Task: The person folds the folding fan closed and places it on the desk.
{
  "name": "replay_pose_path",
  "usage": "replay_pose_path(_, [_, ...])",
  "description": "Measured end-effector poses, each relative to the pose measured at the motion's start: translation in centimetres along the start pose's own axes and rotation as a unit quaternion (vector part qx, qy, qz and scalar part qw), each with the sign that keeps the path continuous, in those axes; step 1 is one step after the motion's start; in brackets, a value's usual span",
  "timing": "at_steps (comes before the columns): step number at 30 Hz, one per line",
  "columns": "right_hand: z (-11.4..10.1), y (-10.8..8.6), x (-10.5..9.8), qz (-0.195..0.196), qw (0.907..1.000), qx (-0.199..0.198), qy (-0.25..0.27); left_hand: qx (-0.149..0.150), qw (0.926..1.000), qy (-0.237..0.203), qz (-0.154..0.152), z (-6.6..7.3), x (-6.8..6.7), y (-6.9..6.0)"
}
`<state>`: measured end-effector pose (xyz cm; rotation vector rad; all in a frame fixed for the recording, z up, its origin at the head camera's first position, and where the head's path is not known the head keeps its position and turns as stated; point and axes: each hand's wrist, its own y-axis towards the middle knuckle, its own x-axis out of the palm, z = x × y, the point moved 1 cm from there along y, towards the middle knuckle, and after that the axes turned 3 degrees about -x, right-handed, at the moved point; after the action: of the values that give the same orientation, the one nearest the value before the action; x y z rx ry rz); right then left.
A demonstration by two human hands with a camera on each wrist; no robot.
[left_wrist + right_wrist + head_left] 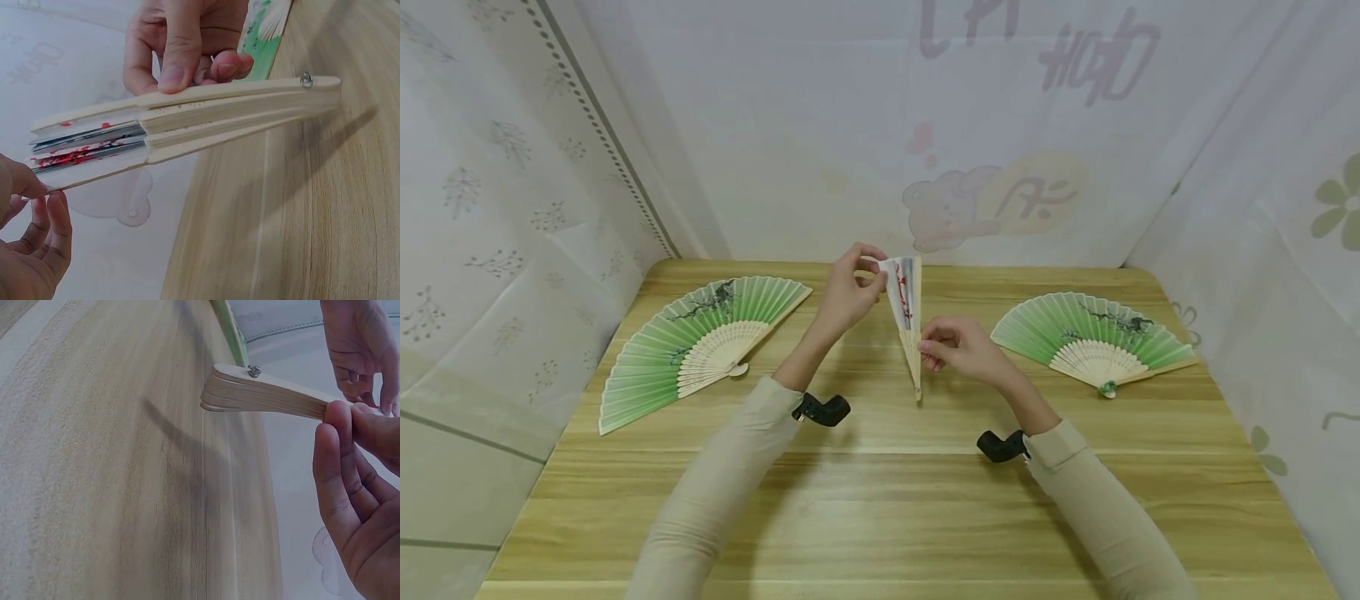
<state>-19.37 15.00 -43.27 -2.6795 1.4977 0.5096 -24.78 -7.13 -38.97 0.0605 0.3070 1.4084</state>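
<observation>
A narrow, slightly spread folding fan (906, 304) with pale ribs and white-grey leaf with red blossoms is held above the table, its pivot end pointing down toward the person. The left hand (850, 292) pinches the upper left edge of its leaf. The right hand (962, 346) pinches the ribs from the right, about mid-length. In the left wrist view the fan (237, 119) shows its folds side-on, a metal ring at the pivot, the left hand (31, 244) at the leaf end. In the right wrist view the right hand (362, 487) grips the stacked ribs (269, 394).
On the wooden table (880, 517) a green fan (647, 367) lies spread at the left. Another spread green fan (1045, 325), with a green tassel or knot at its pivot, lies at the right. Printed curtains (775, 150) stand behind and at both sides.
</observation>
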Motion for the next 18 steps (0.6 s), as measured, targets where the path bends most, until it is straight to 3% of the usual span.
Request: replay_pose_path(18, [0.44,0.18,0.02,0.013,0.9978,0.058,0.028,0.016,0.9994,-0.016,-0.027,0.31,-0.17,0.13])
